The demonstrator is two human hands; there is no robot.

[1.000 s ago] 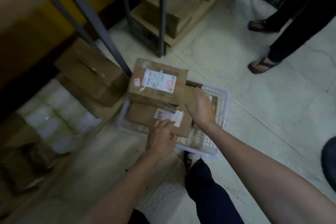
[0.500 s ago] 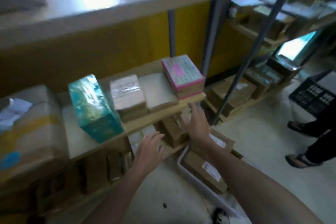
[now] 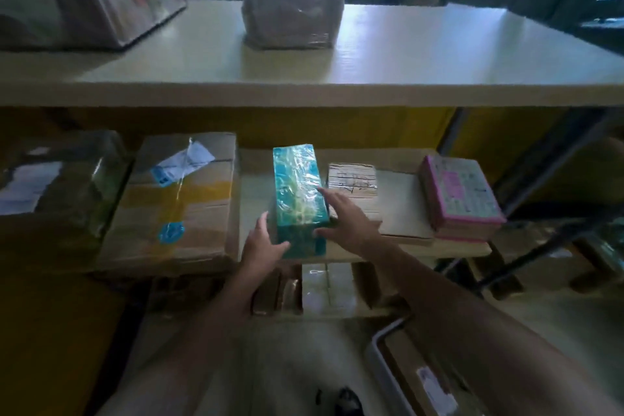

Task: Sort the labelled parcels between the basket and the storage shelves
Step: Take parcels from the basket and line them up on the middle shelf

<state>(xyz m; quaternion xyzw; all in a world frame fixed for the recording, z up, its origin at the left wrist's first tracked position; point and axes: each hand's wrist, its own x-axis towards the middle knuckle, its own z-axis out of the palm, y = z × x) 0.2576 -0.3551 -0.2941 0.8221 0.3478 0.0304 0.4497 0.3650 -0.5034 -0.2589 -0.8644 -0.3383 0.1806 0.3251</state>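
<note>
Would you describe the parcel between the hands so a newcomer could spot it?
On the middle shelf, right of the large brown carton with yellow tape, a long narrow parcel stands at the front edge. It alone is teal, wrapped in glossy film.

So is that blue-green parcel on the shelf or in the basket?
On the shelf: the blue-green parcel rests at its front edge, between left hand and right hand.
</note>
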